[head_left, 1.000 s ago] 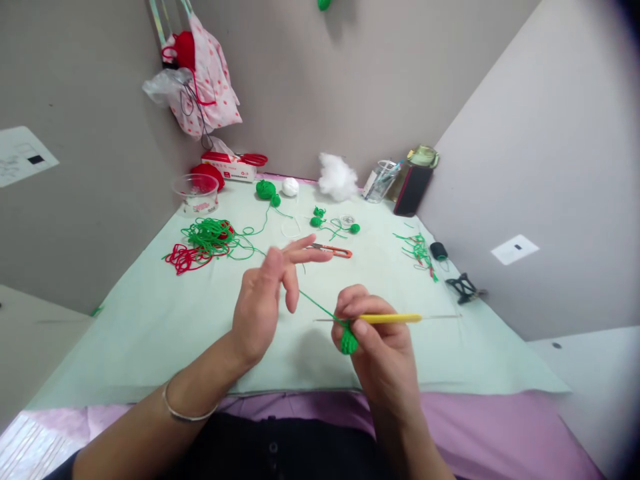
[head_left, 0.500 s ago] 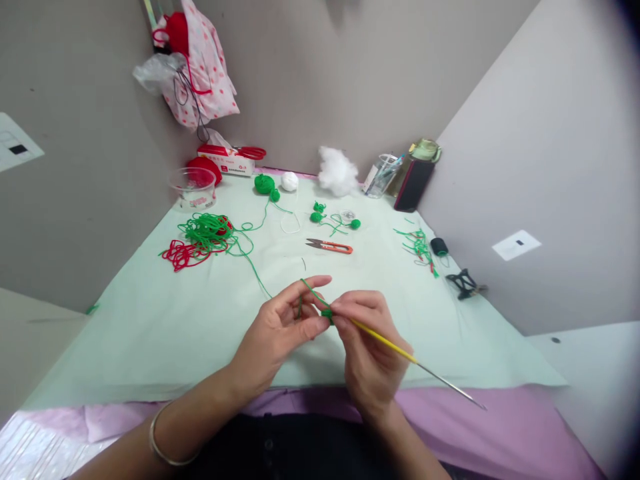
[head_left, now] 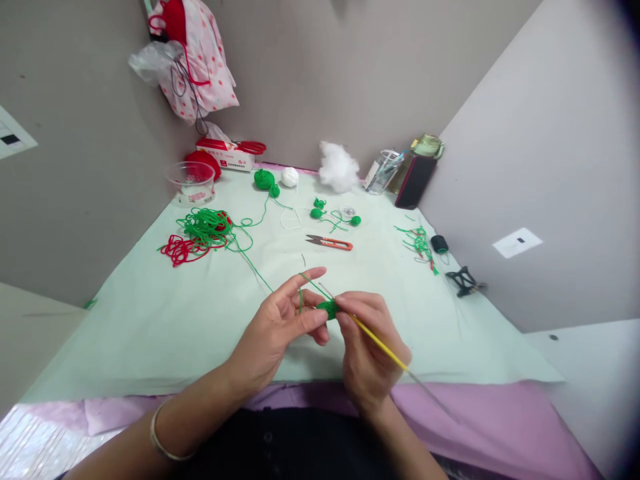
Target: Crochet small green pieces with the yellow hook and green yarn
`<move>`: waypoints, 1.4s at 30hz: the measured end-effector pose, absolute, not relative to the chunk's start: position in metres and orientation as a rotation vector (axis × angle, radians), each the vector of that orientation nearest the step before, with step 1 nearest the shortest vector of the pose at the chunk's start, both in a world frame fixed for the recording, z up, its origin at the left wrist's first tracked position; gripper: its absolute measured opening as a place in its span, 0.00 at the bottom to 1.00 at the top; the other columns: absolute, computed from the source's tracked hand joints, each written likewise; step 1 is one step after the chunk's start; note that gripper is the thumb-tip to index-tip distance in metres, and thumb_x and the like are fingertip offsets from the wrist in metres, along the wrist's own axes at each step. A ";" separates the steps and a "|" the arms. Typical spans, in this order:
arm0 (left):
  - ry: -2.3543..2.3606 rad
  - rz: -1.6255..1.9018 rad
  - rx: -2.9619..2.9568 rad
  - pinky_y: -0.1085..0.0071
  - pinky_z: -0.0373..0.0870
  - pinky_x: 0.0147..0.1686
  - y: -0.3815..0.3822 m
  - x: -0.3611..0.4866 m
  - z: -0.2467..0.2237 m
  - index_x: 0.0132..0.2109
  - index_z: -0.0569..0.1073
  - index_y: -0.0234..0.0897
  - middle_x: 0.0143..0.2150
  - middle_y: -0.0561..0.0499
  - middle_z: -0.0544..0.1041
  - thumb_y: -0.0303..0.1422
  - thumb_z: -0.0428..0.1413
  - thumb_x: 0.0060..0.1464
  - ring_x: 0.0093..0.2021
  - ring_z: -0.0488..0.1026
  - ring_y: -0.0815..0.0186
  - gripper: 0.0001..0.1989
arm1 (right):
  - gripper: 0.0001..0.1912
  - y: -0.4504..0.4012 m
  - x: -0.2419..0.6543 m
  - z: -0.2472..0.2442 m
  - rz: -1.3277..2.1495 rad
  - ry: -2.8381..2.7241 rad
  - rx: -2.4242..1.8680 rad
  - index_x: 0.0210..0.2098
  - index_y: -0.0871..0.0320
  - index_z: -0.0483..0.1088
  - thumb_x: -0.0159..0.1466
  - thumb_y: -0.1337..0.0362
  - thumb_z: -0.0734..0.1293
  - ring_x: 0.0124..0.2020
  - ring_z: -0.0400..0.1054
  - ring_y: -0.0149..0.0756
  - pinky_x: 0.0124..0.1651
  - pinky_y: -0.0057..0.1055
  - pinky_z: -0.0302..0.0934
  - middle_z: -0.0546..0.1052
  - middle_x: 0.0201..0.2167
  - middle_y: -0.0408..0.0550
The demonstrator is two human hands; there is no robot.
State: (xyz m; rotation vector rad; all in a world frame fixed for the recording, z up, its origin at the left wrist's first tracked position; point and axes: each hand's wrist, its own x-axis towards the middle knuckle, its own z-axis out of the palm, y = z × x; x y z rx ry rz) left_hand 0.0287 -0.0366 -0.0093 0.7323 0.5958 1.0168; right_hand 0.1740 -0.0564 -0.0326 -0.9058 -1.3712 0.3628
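Between thumb and fingers, my left hand (head_left: 280, 320) pinches a small green crochet piece (head_left: 329, 308). Green yarn (head_left: 257, 275) runs from the tangle at the left, round my left fingers and over the raised index finger to the piece. My right hand (head_left: 373, 340) grips a crochet hook (head_left: 380, 345) by its yellow handle, fingers closed. The hook's thin metal tip shows just beyond the piece, beside the taut yarn; its other metal end points down to the right, blurred.
Thread snips (head_left: 330, 243) lie ahead of my hands. Tangled green and red yarn (head_left: 203, 230) lies left, near a clear plastic tub (head_left: 193, 187). Small green crochet pieces (head_left: 316, 213), white stuffing (head_left: 339, 167) and a phone (head_left: 416, 183) are farther back. Yarn scraps (head_left: 420, 243) and a black thread spool (head_left: 439, 244) lie right.
The hook has shifted forward, and its tip now shows past the crochet piece. More of the green piece is visible between my fingers. The view has tilted slightly.
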 end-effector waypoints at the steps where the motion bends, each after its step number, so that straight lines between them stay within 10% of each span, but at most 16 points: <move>1: 0.602 1.018 0.724 0.74 0.74 0.35 -0.036 0.028 -0.009 0.64 0.75 0.41 0.38 0.56 0.78 0.30 0.70 0.58 0.29 0.78 0.73 0.28 | 0.17 -0.055 0.176 -0.033 0.459 -1.352 -0.892 0.50 0.45 0.82 0.70 0.73 0.70 0.42 0.76 0.35 0.41 0.31 0.73 0.81 0.40 0.45; 9: 0.639 1.012 0.751 0.73 0.75 0.31 -0.035 0.022 -0.008 0.63 0.76 0.43 0.40 0.56 0.75 0.29 0.71 0.55 0.27 0.79 0.72 0.29 | 0.05 -0.045 0.191 -0.032 0.896 -1.258 -0.796 0.42 0.47 0.84 0.69 0.64 0.74 0.37 0.72 0.33 0.39 0.31 0.65 0.79 0.35 0.43; 30: 0.691 1.069 0.848 0.72 0.73 0.33 -0.035 0.017 -0.004 0.58 0.81 0.42 0.40 0.54 0.75 0.32 0.70 0.58 0.29 0.75 0.73 0.21 | 0.12 -0.044 0.186 -0.017 1.039 -1.144 -0.728 0.40 0.55 0.80 0.75 0.60 0.66 0.28 0.74 0.31 0.31 0.30 0.70 0.83 0.36 0.48; 42: 0.879 1.181 0.962 0.76 0.74 0.32 -0.043 0.023 -0.004 0.58 0.81 0.42 0.35 0.55 0.76 0.28 0.71 0.54 0.29 0.73 0.72 0.24 | 0.16 -0.058 0.180 -0.031 0.039 -1.775 -0.934 0.55 0.51 0.76 0.72 0.71 0.65 0.41 0.78 0.40 0.40 0.37 0.75 0.82 0.42 0.51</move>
